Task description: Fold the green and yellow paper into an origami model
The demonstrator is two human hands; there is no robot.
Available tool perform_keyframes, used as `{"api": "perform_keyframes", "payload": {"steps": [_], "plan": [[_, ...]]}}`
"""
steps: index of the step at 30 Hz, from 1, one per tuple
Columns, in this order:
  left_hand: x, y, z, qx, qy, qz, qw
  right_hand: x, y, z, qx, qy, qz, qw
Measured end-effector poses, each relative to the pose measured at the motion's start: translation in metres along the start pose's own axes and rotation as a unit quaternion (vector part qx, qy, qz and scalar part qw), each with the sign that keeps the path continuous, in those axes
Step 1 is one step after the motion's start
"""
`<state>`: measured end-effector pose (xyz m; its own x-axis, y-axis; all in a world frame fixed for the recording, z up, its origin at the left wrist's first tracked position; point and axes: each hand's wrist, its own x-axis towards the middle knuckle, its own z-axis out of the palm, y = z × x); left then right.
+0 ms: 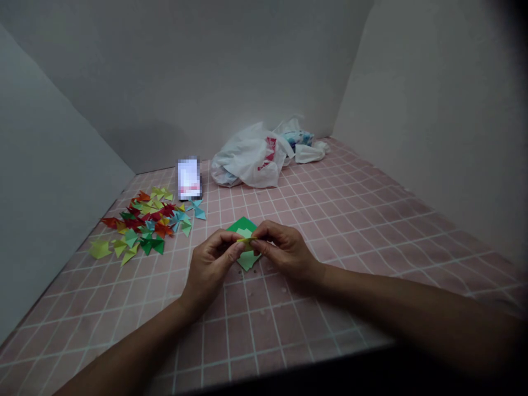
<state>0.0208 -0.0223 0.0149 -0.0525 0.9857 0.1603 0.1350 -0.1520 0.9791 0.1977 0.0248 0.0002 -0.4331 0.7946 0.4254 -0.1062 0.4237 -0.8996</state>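
Between my two hands is a small piece of folded yellow paper (246, 240), pinched from both sides. My left hand (212, 261) grips its left end between thumb and fingers. On its right end the thumb and fingers of my right hand (289, 254) are closed. Much of the yellow paper is hidden by my fingertips. Below and behind it, green paper sheets (242, 223) lie on the tabletop, light green over darker green, with one corner toward me. My hands cover part of these sheets.
Many-coloured folded paper pieces (154, 220) lie heaped at the left. Behind them stands a phone (190, 179) with a lit, blurred screen. White plastic bags (251, 157) sit against the back wall. A pink checked cloth (350, 220) covers the table, with walls on three sides.
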Motion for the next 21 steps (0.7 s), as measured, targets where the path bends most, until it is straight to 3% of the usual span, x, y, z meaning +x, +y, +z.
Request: {"api": "perform_keyframes", "payload": {"steps": [7, 13, 21], "plan": [[0.0003, 0.0033, -0.0014, 0.035, 0.001, 0.030, 0.999, -0.0004, -0.0017, -0.0005, -0.007, -0.022, 0.014, 1.000], [0.0056, -0.0002, -0.0034, 0.006, -0.027, -0.019, 0.999, 0.0010, -0.0012, -0.0021, -0.015, -0.021, 0.057, 0.998], [0.0080, 0.0011, -0.0066, 0.047, -0.090, -0.066, 0.993, 0.0030, 0.0053, -0.0031, 0.006, -0.043, 0.091, 0.995]]}}
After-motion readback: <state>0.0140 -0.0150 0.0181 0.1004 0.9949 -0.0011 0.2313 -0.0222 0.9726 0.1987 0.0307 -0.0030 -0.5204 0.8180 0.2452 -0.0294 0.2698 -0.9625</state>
